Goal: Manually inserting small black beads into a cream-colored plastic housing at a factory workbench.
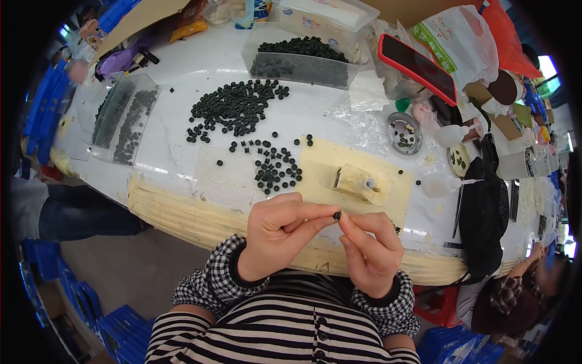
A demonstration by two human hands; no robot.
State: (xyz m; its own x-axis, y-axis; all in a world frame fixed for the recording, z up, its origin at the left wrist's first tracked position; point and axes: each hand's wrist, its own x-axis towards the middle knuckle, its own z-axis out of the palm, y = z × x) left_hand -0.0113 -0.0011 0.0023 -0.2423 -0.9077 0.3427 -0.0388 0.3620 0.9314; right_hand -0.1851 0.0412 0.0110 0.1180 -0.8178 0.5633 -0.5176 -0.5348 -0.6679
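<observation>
Between my two hands, just over the table's near edge, is a small black round part (337, 215). My left hand (280, 233) pinches it between thumb and forefinger. The fingertips of my right hand (373, 249) are closed at its other side, touching it. Just beyond my hands a cream-coloured block fixture (357, 182) with a small round post on top stands on a yellowish sheet (315, 164). To its left lies a loose group of the same black parts (276, 170), and farther back a large heap of them (233, 106).
A clear bin (297, 70) full of black parts stands at the back, another clear tray (127, 115) at the left. On the right are a red-edged phone (418, 70), a round clear dish (403, 133), squeeze bottles (441, 184) and a black mesh bag (482, 221). Other people sit at both sides.
</observation>
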